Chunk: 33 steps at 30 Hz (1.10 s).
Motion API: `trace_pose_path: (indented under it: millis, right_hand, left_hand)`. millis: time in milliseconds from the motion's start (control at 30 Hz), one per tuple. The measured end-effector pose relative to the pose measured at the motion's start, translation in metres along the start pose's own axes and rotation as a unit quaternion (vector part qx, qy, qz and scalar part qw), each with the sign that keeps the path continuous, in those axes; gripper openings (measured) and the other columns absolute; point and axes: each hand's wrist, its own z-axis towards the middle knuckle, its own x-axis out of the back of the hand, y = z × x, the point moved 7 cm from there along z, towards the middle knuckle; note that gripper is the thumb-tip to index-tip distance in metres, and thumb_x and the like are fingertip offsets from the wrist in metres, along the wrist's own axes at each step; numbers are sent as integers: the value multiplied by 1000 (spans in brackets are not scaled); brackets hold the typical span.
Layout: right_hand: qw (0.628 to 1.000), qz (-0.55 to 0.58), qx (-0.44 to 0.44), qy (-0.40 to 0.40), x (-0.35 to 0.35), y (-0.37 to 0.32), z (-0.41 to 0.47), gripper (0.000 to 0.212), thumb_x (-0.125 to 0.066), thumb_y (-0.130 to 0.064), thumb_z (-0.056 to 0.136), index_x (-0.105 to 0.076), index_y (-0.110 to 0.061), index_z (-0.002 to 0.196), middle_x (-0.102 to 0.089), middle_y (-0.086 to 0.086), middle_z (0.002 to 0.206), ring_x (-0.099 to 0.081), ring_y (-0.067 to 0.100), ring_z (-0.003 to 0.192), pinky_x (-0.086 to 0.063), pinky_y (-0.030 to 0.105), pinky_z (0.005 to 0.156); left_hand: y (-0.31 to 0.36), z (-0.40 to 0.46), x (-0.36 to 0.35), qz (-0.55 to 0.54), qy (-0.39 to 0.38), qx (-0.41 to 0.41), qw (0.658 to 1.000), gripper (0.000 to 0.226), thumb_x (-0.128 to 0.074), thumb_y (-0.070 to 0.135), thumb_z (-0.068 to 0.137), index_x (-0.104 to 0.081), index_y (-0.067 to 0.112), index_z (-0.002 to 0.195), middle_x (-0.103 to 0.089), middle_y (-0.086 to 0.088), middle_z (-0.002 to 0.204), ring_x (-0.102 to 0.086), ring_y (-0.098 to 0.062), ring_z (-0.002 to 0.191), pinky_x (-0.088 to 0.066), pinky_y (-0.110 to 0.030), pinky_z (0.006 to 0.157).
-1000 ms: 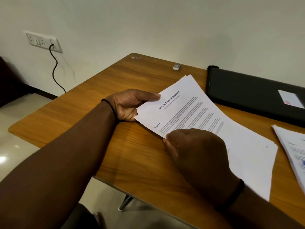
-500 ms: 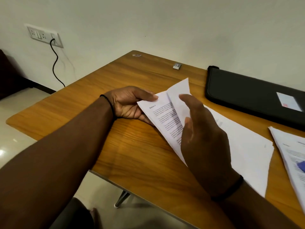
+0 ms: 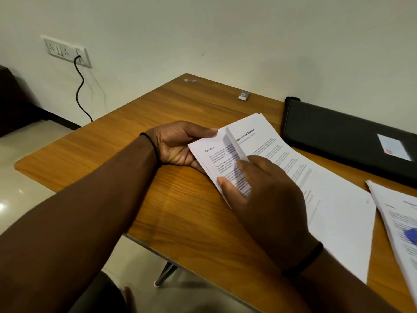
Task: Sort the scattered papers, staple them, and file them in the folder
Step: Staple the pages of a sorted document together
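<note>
L hand (image 3: 178, 145) grip clamps flat white paper stack (image 3: 320, 177) corner; R hand (image 3: 264, 199) pinches curled top sheet (image 3: 234, 145).

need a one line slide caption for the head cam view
Left hand holds the paper stack while the right hand lifts its top sheet; black folder waits on the table.

Dim, warm indoor light with a slight green cast on the wall (image 3: 248, 30). A soft sheen streaks the tabletop (image 3: 140, 123), and a bright glare spot sits on the floor (image 3: 2, 206) at left. Both forearms fall in deep shadow. Wide-angle bending curves the edges; printed text is soft and partly unreadable
</note>
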Motion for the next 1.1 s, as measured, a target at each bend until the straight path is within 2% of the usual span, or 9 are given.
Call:
trace_pose_path:
  millis: [100, 300, 533, 667, 767, 833, 900, 967, 1100]
  right_hand:
    - [999, -36, 26, -19, -9, -8, 0, 53, -58, -58, 86, -71, -9, 103, -72, 8, 98, -68, 21, 80, -53, 24, 63]
    - [998, -36, 53, 10, -13, -8, -2, 22, -58, -25, 93, -71, -9, 84, -68, 6, 76, -62, 20, 62, -55, 35, 51]
    - [997, 79, -6, 16, -3, 6, 0, 34, -64, -48, 86, -76, -17, 82, -72, -2, 75, -65, 12, 62, -57, 28, 55]
    - [986, 140, -81, 46, 6, 22, 1, 27, -69, -41, 90, -74, -16, 100, -76, -2, 94, -70, 10, 72, -59, 28, 56]
    - [970, 153, -166, 88, 13, 33, 2, 37, -65, -32, 93, -52, -25, 127, -69, -9, 104, -68, 8, 76, -58, 22, 55]
    - [965, 155, -183, 109, 19, 38, 3, 42, -61, -27, 95, -43, -28, 133, -62, -13, 103, -65, 6, 77, -57, 18, 58]
    - [972, 135, -150, 124, 24, 41, 5, 31, -52, -31, 98, -54, -21, 128, -67, -7, 109, -68, 11, 86, -59, 21, 62]
    - [980, 113, -102, 131, 24, 43, 6, 35, -47, -33, 99, -68, -10, 116, -72, 6, 111, -71, 21, 93, -61, 30, 70]
    - [990, 60, -58, 114, 15, 39, 5, 30, -55, -21, 96, -73, -2, 110, -74, 13, 106, -73, 26, 87, -60, 31, 70]
  left_hand:
    - [1, 0, -3, 7, -11, -5, 1000, 42, -44, 30, 98, -72, 4, 114, -69, -19, 117, -68, -34, 108, -48, -57, 96]
    - [-2, 2, -9, 26, -79, 15, 996, 58, -37, 44, 99, -60, 1, 132, -64, -27, 124, -65, -39, 114, -51, -51, 100]
    - [-2, 2, -5, 9, -58, 13, 998, 50, -42, 40, 98, -69, 5, 122, -64, -21, 127, -62, -39, 119, -46, -56, 100]
    - [-2, -1, -9, -3, -65, 18, 998, 48, -50, 34, 96, -63, 2, 129, -60, -23, 131, -59, -41, 122, -49, -57, 100]
    - [0, -1, -8, -10, -35, 14, 999, 44, -53, 17, 92, -56, -3, 131, -63, -22, 128, -62, -37, 118, -49, -58, 98]
    - [1, -1, -8, -19, -25, 10, 999, 41, -49, 12, 93, -52, -4, 131, -65, -22, 124, -65, -36, 114, -50, -57, 97]
    - [2, -1, -9, -28, -28, 9, 999, 37, -45, 9, 97, -52, -4, 130, -66, -22, 122, -66, -35, 112, -52, -55, 95]
    - [2, -3, -11, -31, -26, 10, 999, 37, -41, 10, 97, -53, -4, 129, -68, -21, 119, -68, -34, 108, -57, -53, 89]
    - [2, -4, -13, -27, -14, 11, 999, 36, -42, 11, 97, -54, -3, 128, -69, -20, 117, -69, -32, 107, -58, -52, 87]
